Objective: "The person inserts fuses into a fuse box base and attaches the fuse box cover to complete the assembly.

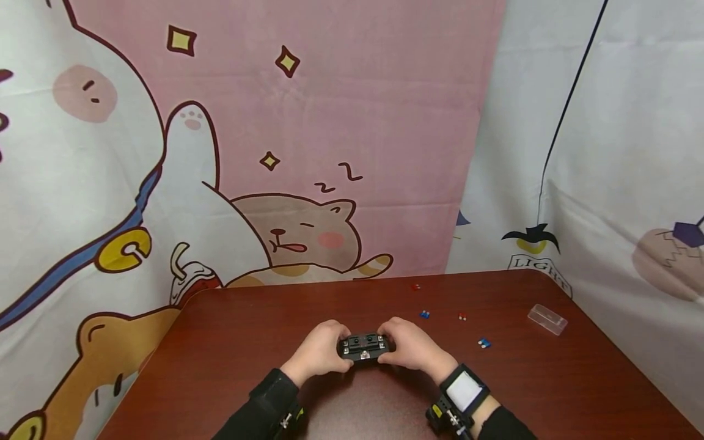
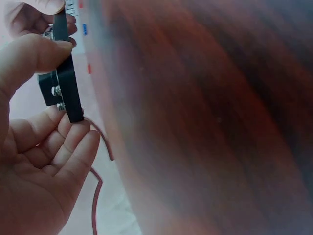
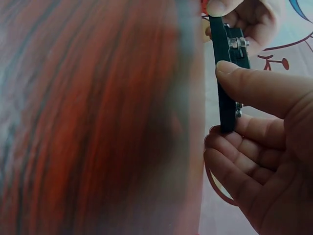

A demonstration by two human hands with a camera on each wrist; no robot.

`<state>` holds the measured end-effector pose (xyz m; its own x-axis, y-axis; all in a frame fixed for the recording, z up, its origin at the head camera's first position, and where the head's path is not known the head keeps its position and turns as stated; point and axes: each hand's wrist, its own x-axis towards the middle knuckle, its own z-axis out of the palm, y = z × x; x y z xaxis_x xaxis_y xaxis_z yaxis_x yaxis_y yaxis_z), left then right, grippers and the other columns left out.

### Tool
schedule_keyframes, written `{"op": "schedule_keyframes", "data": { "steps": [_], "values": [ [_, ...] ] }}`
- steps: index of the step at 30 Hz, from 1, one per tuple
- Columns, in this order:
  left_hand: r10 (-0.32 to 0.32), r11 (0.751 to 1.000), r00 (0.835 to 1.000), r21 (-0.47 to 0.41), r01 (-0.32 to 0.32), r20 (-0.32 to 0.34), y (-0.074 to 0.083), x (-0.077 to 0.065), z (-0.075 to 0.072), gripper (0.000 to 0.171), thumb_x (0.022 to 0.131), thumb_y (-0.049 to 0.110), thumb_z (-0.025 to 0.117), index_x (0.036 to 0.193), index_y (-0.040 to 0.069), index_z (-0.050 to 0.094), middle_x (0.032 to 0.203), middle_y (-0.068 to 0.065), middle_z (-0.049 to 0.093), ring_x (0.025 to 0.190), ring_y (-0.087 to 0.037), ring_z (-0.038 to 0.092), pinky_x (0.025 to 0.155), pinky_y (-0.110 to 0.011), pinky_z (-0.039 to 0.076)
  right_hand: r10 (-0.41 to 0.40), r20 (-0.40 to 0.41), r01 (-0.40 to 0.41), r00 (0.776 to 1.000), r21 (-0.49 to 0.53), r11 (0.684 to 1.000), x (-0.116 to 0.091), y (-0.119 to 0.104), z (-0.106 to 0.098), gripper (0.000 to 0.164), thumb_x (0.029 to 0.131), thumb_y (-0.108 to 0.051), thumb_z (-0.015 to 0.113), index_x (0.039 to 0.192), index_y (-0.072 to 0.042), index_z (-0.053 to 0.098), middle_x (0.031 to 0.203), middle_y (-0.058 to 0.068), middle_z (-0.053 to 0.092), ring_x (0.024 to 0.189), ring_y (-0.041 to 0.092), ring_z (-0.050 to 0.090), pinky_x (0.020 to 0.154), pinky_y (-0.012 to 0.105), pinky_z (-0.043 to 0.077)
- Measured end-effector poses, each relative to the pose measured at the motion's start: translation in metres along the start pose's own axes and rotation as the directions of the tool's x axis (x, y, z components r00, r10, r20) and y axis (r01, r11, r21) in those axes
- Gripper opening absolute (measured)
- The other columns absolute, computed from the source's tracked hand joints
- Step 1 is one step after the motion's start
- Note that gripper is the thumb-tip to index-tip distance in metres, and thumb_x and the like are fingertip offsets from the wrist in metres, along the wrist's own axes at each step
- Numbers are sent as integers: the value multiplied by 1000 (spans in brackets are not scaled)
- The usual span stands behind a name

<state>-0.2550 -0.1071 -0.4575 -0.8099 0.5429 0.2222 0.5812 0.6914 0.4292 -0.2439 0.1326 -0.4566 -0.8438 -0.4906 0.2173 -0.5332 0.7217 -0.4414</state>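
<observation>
Both hands hold a small black block with metal screws point(image 1: 365, 347) between them, above the near middle of the table. My left hand point(image 1: 321, 349) pinches its left end between thumb and fingers. At the other end, my right hand point(image 1: 414, 348) grips it the same way. The left wrist view shows the block point(image 2: 70, 85) edge-on, the left thumb pressed to its flat side and the fingertips under its lower edge. From the right wrist, the block point(image 3: 224, 100) also appears edge-on, with silver screws sticking out of one side.
On the brown table point(image 1: 247, 342) lie small blue pieces point(image 1: 484, 343) and red pieces point(image 1: 462, 316), beyond and right of the hands. A clear plastic box point(image 1: 547, 319) sits near the right edge. A cartoon-printed cloth point(image 1: 385, 122) hangs behind the table.
</observation>
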Motion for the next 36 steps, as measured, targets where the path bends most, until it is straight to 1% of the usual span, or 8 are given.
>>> {"op": "schedule_keyframes", "data": {
  "steps": [3, 7, 12, 17, 26, 36],
  "values": [
    [-13, 1000, 1000, -2, 13, 17, -1, 5, 4, 42, 64, 22, 89, 97, 7, 69, 87, 4, 56, 76, -8, 51, 71, -26, 46, 9, 9, -8, 1000, -25, 1000, -1, 3, 1, 39, 75, -27, 87, 103, -7, 68, 92, -2, 57, 75, 10, 49, 68, 30, 45],
    [-21, 1000, 999, -12, 22, 38, 0, 9, 7, 41, 64, 21, 89, 96, 7, 69, 87, 4, 57, 76, -9, 51, 72, -26, 46, 21, 22, -20, 1000, -54, 998, -2, 5, 1, 39, 76, -28, 87, 102, -7, 67, 92, -1, 57, 76, 11, 50, 70, 33, 47],
    [-4, 1000, 998, -20, 5, 55, 3, 15, 10, 40, 64, 21, 89, 95, 6, 69, 86, 3, 58, 76, -9, 51, 74, -28, 46, 34, 46, -28, 998, -114, 993, -3, 9, 1, 39, 75, -29, 87, 100, -8, 66, 91, -1, 56, 79, 12, 52, 75, 36, 49],
    [-4, 1000, 998, -20, 5, 67, 2, 19, 15, 40, 63, 20, 91, 94, 7, 69, 86, 5, 57, 76, -8, 51, 74, -27, 46, 52, 62, -43, 997, -143, 989, -3, 12, 3, 40, 74, -32, 87, 99, -8, 66, 89, -2, 55, 79, 12, 52, 74, 35, 49],
    [-13, 1000, 997, 7, 12, 82, 4, 22, 18, 39, 62, 19, 92, 92, 7, 70, 83, 4, 57, 74, -8, 50, 73, -27, 46, 57, 63, -46, 996, -166, 985, -2, 14, 5, 40, 71, -31, 89, 95, -9, 66, 86, -3, 51, 77, 13, 49, 72, 35, 47],
    [-56, 997, 993, -38, 61, 104, 2, 22, 19, 40, 63, 22, 93, 93, 7, 70, 85, 4, 56, 76, -9, 51, 74, -28, 45, 81, 76, -68, 994, -159, 985, -2, 12, 4, 41, 72, -30, 89, 97, -6, 67, 89, 0, 52, 80, 15, 51, 76, 38, 49]
  ]
}}
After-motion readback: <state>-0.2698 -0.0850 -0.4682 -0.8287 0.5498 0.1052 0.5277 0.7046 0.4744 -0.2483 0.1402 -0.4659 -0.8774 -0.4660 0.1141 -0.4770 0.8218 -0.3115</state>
